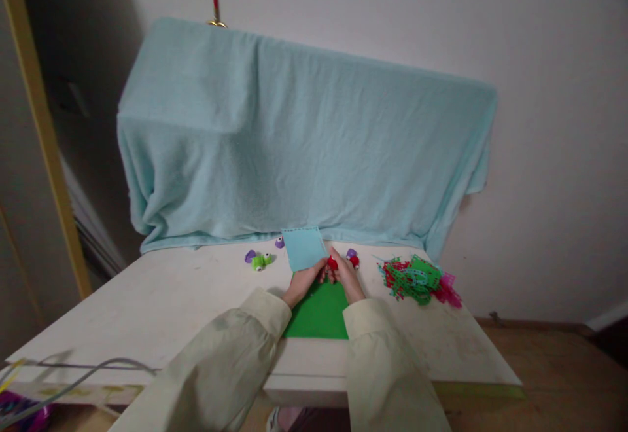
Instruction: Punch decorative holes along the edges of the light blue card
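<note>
Two bare hands meet above the middle of a white table. The right hand has thumb and fingers bent around a small red lump, which looks pinched between them. The left hand curls in from the other side, its fingertips close to the lump; whether they grip it, I cannot tell.

The red lump is held over the far part of a flat green sheet. Just beyond the left hand lies a light blue sheet with a row of small marks or holes along its far edge.

Left of the blue sheet are a green lump with round white eyes, a purple piece beside it, and another small purple lump. Just past the right hand sit a red piece and a purple piece close together. Farther right is a tangled heap of punched scraps, green, red, blue and pink.

Judging by this, several eyed lumps look finished, while the one in hand seems still being worked; the visible part of the green sheet looks uncut.

Behind everything hangs a pale blue towel.
</note>
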Action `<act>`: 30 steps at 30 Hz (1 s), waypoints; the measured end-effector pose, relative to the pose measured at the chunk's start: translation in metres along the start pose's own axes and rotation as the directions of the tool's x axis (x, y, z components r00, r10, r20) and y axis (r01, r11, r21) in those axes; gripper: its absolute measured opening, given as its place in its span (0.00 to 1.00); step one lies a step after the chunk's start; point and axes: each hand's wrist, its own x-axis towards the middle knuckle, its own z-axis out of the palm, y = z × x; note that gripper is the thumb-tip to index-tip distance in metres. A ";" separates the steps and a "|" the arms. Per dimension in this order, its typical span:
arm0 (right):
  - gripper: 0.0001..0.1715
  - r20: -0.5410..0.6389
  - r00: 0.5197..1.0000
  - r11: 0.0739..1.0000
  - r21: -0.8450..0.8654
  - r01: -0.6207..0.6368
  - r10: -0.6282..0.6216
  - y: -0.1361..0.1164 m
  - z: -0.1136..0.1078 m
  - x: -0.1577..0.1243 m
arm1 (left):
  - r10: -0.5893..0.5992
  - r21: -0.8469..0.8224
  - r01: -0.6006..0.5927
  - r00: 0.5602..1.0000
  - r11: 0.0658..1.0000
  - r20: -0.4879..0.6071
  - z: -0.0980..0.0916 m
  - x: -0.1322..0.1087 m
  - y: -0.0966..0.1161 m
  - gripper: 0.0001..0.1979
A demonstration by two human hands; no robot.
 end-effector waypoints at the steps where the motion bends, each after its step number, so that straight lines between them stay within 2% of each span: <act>1: 0.33 0.022 1.000 1.000 0.004 -0.005 0.005 0.000 0.000 0.000 | 0.002 -0.005 -0.002 1.000 1.000 0.005 0.000 0.000 0.001 0.24; 4: 0.34 0.063 0.998 1.000 0.019 -0.001 -0.001 0.000 0.000 0.000 | 0.022 -0.021 -0.021 0.999 1.000 0.047 0.001 -0.001 0.003 0.24; 8: 0.33 0.045 0.998 0.999 0.032 0.033 -0.034 0.002 0.000 0.003 | 0.030 -0.008 -0.029 0.997 1.000 0.075 0.002 0.000 0.001 0.25; 14: 0.33 0.050 0.998 0.999 0.017 -0.030 0.030 0.005 0.000 0.006 | 0.068 0.036 -0.067 0.998 0.997 -0.010 0.001 0.002 -0.005 0.24; 18: 0.30 0.051 0.998 0.999 0.034 -0.021 0.019 0.000 0.001 0.001 | 0.074 0.028 -0.073 0.997 0.997 -0.028 0.000 0.004 -0.008 0.22; 22: 0.29 0.082 0.996 0.999 0.041 -0.031 0.028 -0.006 0.003 -0.003 | 0.063 0.034 -0.061 0.997 0.998 -0.041 0.001 0.008 -0.014 0.22; 30: 0.29 0.170 0.985 0.999 0.034 -0.017 0.011 -0.011 0.008 -0.005 | 0.126 0.077 -0.120 0.989 0.990 -0.081 0.002 0.013 -0.022 0.23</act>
